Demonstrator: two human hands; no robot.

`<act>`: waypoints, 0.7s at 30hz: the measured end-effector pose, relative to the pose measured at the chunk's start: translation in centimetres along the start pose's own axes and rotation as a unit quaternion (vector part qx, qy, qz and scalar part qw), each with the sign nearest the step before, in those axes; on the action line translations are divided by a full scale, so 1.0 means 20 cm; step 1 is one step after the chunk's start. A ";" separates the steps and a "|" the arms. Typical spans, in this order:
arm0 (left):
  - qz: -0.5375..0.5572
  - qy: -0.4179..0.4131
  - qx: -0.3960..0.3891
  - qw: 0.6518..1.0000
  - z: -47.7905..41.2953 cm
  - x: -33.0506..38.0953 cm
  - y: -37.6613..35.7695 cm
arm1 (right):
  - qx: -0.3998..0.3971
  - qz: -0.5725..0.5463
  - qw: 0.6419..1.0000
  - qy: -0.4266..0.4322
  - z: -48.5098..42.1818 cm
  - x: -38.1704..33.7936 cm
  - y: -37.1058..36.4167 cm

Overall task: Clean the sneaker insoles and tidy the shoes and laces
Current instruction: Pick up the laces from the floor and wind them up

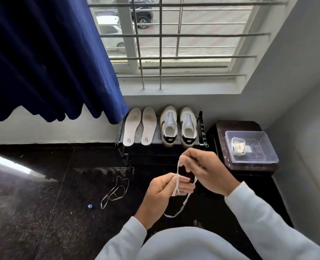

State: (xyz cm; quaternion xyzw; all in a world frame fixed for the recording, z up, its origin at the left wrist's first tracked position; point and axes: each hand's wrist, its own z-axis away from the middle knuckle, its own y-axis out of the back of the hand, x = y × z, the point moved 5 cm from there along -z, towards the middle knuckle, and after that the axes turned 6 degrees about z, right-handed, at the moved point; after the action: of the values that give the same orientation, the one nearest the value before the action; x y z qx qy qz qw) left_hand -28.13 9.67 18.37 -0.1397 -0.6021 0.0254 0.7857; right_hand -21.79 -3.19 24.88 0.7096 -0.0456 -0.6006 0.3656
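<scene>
A white shoelace (181, 205) hangs between my two hands above the dark floor. My left hand (163, 192) pinches its two loose ends between thumb and fingers. My right hand (202, 169) holds the folded top of the lace higher up, and a loop droops below. A second white lace (116, 192) lies loose on the floor to the left. Two white insoles (139, 126) lie side by side on the low black shoe rack (203, 128). Beside them stand two white sneakers (178, 126) with black heels, toes to the wall.
A clear plastic box (256, 149) holding a small bundle sits on a dark wooden stool (219, 132) right of the rack. A blue curtain (48, 59) hangs at the left of a barred window. A small blue cap (90, 206) lies on the floor.
</scene>
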 end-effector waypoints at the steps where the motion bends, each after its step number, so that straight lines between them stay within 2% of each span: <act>1: 0.037 0.009 -0.001 0.999 0.00 0.01 -0.04 | -0.001 0.001 1.000 -0.013 -0.04 0.04 0.02; 4: 0.155 0.000 -0.003 0.988 -0.01 0.07 -0.13 | -0.046 0.003 0.997 -0.055 -0.07 0.21 0.01; 7: 0.204 -0.027 0.043 0.978 -0.07 0.12 -0.18 | -0.099 -0.015 0.993 -0.059 0.04 0.32 -0.08; 10: 0.150 -0.039 0.132 0.979 -0.15 0.10 -0.19 | -0.113 0.047 0.992 -0.015 0.19 0.29 -0.07; 12: 0.067 -0.049 0.164 0.983 -0.19 0.07 -0.20 | -0.119 0.029 0.992 0.010 0.23 0.25 0.01; 16: -0.053 -0.027 0.133 0.989 -0.23 0.01 -0.29 | -0.078 -0.025 0.996 0.043 0.11 0.21 0.25; 19: -0.014 -0.001 0.096 0.995 -0.24 0.00 -0.41 | -0.032 -0.026 0.999 0.025 -0.05 0.28 0.36; 21: 0.037 0.005 0.091 0.995 -0.25 0.02 -0.46 | -0.038 -0.016 0.999 -0.005 -0.13 0.38 0.37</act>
State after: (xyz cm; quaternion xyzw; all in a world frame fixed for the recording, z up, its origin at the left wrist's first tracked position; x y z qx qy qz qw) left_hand -24.42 0.07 19.80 -0.0901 -0.5875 0.1083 0.7968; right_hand -14.69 -11.23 23.00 0.6930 -0.0132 -0.6113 0.3820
